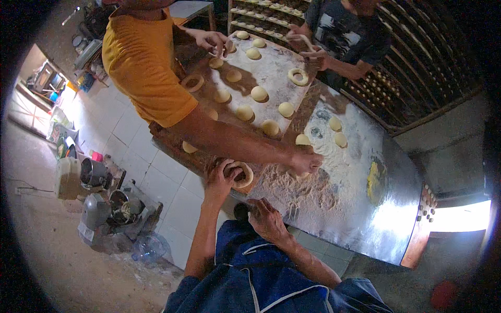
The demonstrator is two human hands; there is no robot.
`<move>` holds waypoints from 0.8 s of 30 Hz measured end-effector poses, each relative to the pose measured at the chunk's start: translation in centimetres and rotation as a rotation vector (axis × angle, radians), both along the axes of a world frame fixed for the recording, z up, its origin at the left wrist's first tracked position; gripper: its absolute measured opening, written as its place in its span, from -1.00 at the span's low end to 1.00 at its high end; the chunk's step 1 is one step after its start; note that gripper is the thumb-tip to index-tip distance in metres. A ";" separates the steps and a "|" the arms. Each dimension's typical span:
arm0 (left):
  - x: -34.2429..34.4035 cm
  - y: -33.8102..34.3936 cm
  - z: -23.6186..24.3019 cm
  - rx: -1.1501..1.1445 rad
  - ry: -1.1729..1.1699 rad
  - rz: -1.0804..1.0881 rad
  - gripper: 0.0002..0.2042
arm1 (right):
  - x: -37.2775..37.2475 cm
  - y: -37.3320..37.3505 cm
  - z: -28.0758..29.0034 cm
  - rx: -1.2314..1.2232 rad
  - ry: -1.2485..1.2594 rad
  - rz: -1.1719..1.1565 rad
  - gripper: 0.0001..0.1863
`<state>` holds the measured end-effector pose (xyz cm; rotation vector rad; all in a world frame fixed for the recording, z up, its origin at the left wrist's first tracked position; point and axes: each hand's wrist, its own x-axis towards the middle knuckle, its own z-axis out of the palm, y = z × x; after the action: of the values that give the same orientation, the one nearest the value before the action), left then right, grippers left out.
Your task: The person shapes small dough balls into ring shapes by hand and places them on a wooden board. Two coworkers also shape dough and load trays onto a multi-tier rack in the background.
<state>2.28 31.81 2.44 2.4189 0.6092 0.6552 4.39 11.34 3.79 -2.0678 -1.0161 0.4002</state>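
Note:
At the table's near edge, my left hand (219, 179) holds a pale dough ring (241, 175), with fingers curled through its hole. My right hand (267, 221) is just in front of the edge, fingers bent against a dark round thing (241, 211) whose kind I cannot make out. Several smooth dough balls (258, 93) lie on the floured board (276, 62) beyond. Two more dough rings, one at the left (192, 83) and one at the right (298, 77), rest there too. Loose flour (308, 190) is heaped right of my hands.
A person in an orange shirt (148, 68) reaches across in front of me, one hand (305, 160) at the flour. Across the table, a person in a dark shirt (339, 36) handles dough. Racks (417, 62) stand behind; a mixer (96, 211) and a clear bottle (150, 247) are at left.

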 end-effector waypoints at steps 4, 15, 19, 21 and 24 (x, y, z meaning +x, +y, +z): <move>0.5 -0.1 -1.4 0.084 0.088 0.094 -0.74 | 0.6 0.3 1.2 0.036 0.079 0.011 -0.58; 5.8 3.6 0.5 0.191 -0.076 -0.058 -0.63 | 11.4 8.1 0.6 0.015 -0.504 -0.192 -0.65; 9.6 5.4 0.7 -0.048 0.358 -0.027 -0.67 | 13.0 9.2 5.8 -0.334 -0.004 -0.076 -0.57; 9.3 6.1 1.5 0.072 0.163 -0.193 -0.66 | 14.4 9.3 0.9 -0.151 0.070 -0.183 -0.52; 8.9 6.0 1.5 -0.152 0.145 -0.182 -0.65 | 14.5 8.4 -0.8 0.032 -0.055 -0.054 -0.53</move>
<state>11.17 37.85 3.91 2.3575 0.4701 0.3484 18.88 19.75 2.98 -2.0824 -0.9907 0.2996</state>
